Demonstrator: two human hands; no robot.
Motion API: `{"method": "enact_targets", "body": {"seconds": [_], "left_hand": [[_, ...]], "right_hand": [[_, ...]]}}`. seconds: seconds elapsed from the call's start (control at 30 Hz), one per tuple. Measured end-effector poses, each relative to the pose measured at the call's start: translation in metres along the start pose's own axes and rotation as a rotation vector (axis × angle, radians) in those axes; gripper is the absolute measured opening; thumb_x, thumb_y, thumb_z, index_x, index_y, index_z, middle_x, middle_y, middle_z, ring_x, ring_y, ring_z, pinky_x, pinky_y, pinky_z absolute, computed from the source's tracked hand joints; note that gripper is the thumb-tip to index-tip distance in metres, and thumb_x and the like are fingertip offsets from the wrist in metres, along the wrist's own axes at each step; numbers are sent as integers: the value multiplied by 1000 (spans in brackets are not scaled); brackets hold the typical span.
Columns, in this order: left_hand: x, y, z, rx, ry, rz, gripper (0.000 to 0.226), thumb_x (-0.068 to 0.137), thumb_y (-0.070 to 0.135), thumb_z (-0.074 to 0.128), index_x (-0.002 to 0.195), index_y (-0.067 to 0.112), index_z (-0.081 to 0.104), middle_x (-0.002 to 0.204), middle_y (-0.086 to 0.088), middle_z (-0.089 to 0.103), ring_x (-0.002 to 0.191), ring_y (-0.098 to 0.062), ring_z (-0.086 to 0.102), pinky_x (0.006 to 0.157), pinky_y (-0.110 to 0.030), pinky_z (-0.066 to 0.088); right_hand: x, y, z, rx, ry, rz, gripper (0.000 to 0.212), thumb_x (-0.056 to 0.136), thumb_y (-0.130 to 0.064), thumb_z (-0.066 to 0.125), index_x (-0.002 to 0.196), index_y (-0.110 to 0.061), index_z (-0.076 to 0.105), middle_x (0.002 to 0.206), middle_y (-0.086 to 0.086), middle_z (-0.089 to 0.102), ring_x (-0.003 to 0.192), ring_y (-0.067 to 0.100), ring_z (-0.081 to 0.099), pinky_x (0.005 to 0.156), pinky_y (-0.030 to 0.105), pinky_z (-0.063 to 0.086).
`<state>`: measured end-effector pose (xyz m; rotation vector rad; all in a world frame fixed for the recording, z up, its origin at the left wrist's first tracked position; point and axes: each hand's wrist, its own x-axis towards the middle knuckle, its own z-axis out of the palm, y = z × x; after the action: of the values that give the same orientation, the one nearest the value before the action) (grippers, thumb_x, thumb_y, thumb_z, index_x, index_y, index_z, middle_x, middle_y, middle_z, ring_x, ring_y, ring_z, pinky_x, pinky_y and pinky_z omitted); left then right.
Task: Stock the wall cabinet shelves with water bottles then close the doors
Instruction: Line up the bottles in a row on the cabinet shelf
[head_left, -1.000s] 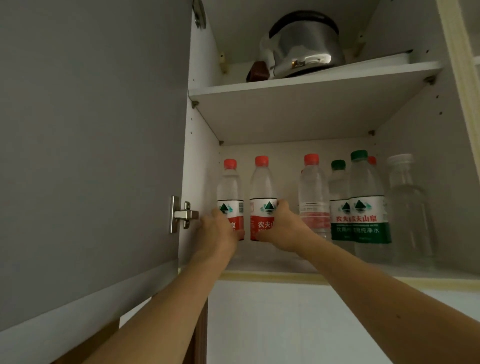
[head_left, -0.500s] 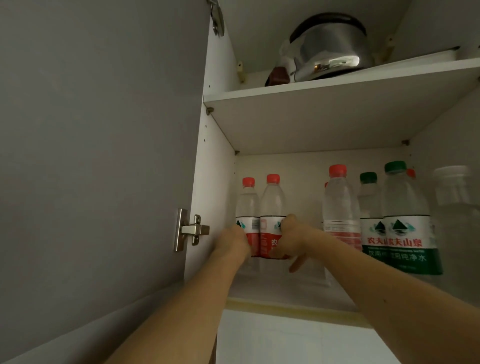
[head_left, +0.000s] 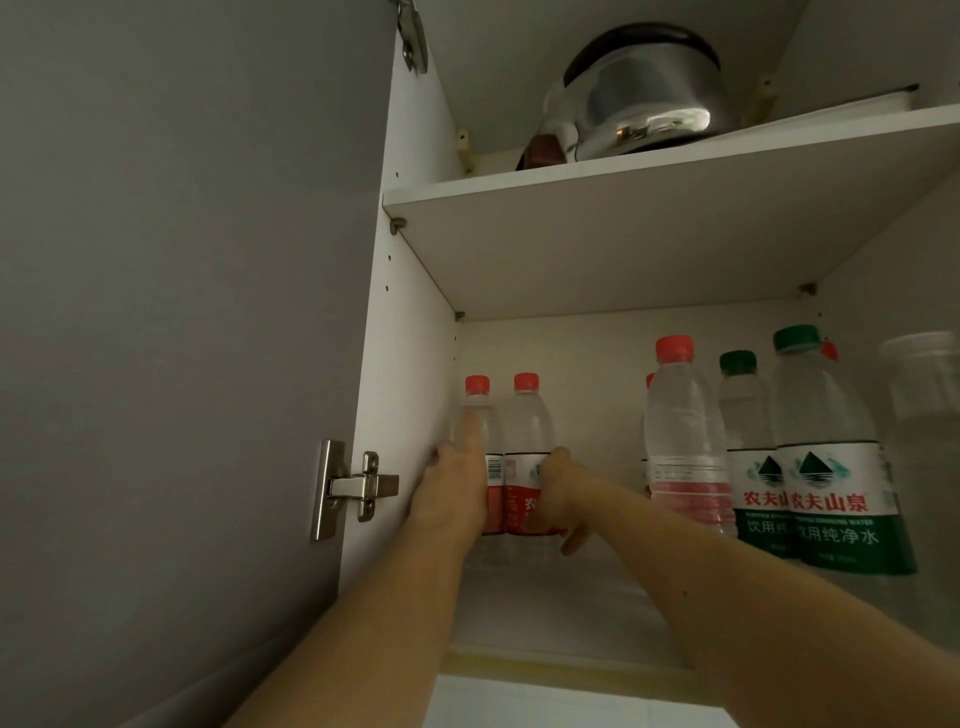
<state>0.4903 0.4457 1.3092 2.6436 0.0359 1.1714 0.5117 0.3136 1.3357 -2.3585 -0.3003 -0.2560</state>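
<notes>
White wall cabinet interior (head_left: 410, 364), seen from below; grey door (head_left: 182, 312) swung open at left on a steel hinge (head_left: 353, 488). Upper shelf (head_left: 649, 171) carries a steel kettle (head_left: 639, 93).

Lower shelf (head_left: 545, 613), left rear corner: two red-cap bottles, upright, touching each other. Left bottle (head_left: 480, 415) sits just beside the cabinet side wall; right bottle (head_left: 527, 431) next to it.

Left hand (head_left: 452, 493): lies against the left bottle, one finger extended up the bottle body; whether the remaining fingers wrap it cannot be told. Right hand (head_left: 558, 488): fingers curled round the label zone of the right bottle.

Right side of shelf: taller red-cap bottle (head_left: 680, 431), two green-cap bottles (head_left: 831, 467), clear container (head_left: 924, 395) at frame edge. Front-left area of the shelf is unoccupied.

Risks, est.:
- Fast withdrawal of either forearm may tip the pair; the bottles are tall and narrow w/ small bases.
- Right forearm passes near the taller red-cap bottle; a sideways sweep could knock it over.
- Doors not yet closed.
</notes>
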Motion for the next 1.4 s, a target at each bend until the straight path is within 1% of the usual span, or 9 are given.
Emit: {"method": "enact_targets", "body": {"seconds": [0.13,0.23,0.37,0.47,0.63,1.0,1.17,1.27,1.4], "left_hand": [[-1,1,-1,229,-2,92,115,85,5,78,162,21,-5,156,-25,17,121,-42,59,95,-45,54],[-1,4,-1,434,75,143,119,80,18,85,161,9,-3,160,-24,13,138,-38,41,103,-40,49],[9,9,-6,730,63,159,116,89,44,73,158,0,-9,167,-24,-4,152,-40,15,122,-50,22],[20,0,-4,996,-31,143,130,85,73,59,155,0,-22,165,-25,-23,154,-43,-16,120,-64,-9],[31,-6,8,1183,-74,80,126,87,79,49,154,2,-25,162,-24,-31,148,-45,-29,115,-68,-19],[38,-12,16,1298,-35,58,126,86,77,52,156,3,-22,164,-23,-27,150,-45,-26,116,-67,-18],[36,-9,16,1169,-26,80,126,86,78,50,156,1,-20,164,-25,-23,152,-44,-21,118,-65,-15],[26,-7,11,1103,-20,114,106,96,68,42,158,3,-14,168,-21,-15,154,-40,-16,119,-64,-15],[14,-5,-2,1035,-24,157,86,103,56,37,161,6,-3,170,-18,-6,156,-38,-11,122,-60,-11]], "right_hand": [[5,10,3,-289,121,-242,118,91,-25,75,157,-20,-23,141,24,49,121,38,58,100,48,51],[2,14,5,-686,223,-358,139,76,-26,89,156,-19,-25,148,26,30,127,43,50,102,50,47],[3,13,5,-938,309,-333,145,72,-48,88,156,-12,-25,163,26,-10,150,47,11,115,51,36],[8,13,6,-1017,319,-316,143,76,-56,81,154,-9,-29,162,21,-30,153,42,-16,118,57,31],[17,10,4,-1110,319,-272,140,79,-67,72,151,-10,-33,160,14,-38,148,37,-33,123,61,8],[16,12,6,-1167,352,-270,137,80,-74,64,151,-9,-34,160,16,-37,148,37,-32,122,62,-2],[16,13,5,-1101,376,-310,123,90,-52,68,154,-11,-29,163,14,-33,150,37,-29,123,61,-2],[10,13,2,-1055,364,-322,113,94,-32,67,156,-14,-25,165,11,-29,151,36,-26,124,60,3],[-4,15,-7,-931,303,-338,93,100,-27,53,159,-15,-18,168,7,-22,154,35,-19,124,60,9]]}}
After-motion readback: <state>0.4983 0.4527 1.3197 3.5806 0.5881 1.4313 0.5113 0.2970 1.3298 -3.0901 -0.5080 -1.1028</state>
